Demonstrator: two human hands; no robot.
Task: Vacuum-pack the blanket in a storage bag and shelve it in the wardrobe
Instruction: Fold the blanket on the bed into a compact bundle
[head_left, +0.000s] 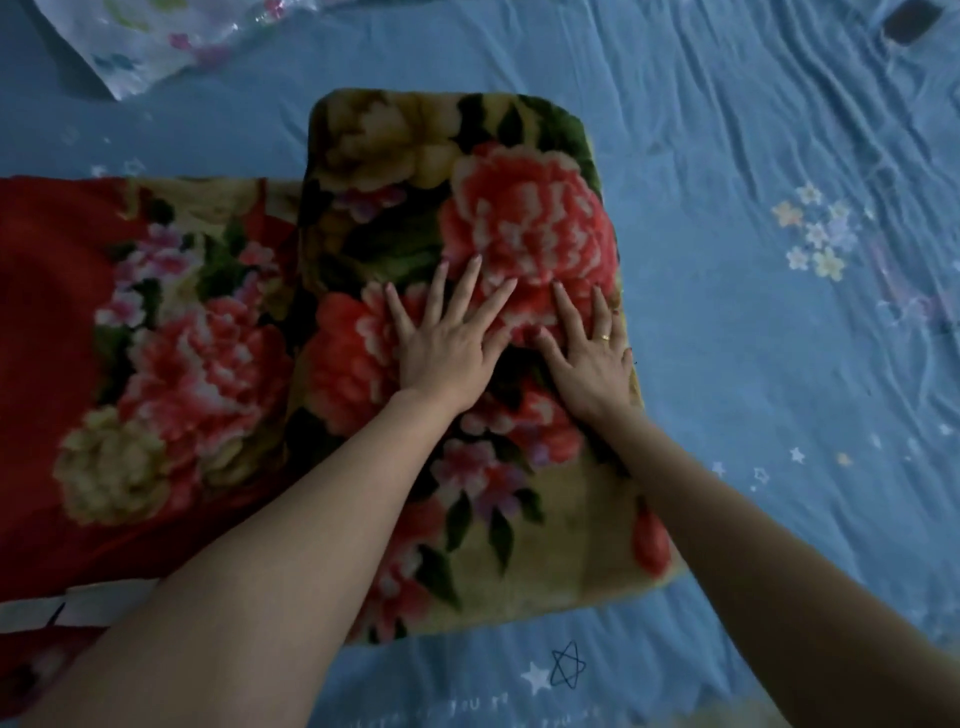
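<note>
A thick plush blanket (415, 208) with red and pink flowers on a tan ground lies on the bed. Its right part is folded into a tall stack in the middle of the view; a single layer spreads out to the left. My left hand (452, 338) lies flat on the folded stack, fingers spread. Beside it, near the stack's right edge, my right hand (592, 353) also presses flat, a ring on one finger. Neither hand holds anything. A clear plastic storage bag (150, 36) with a pastel flower print lies at the top left, apart from the blanket.
A wrinkled blue bedsheet (753, 182) with small stars and flowers covers the bed all around. A dark flat object (911, 18) lies at the top right corner. A white strip (93, 597) shows at the lower left under my forearm.
</note>
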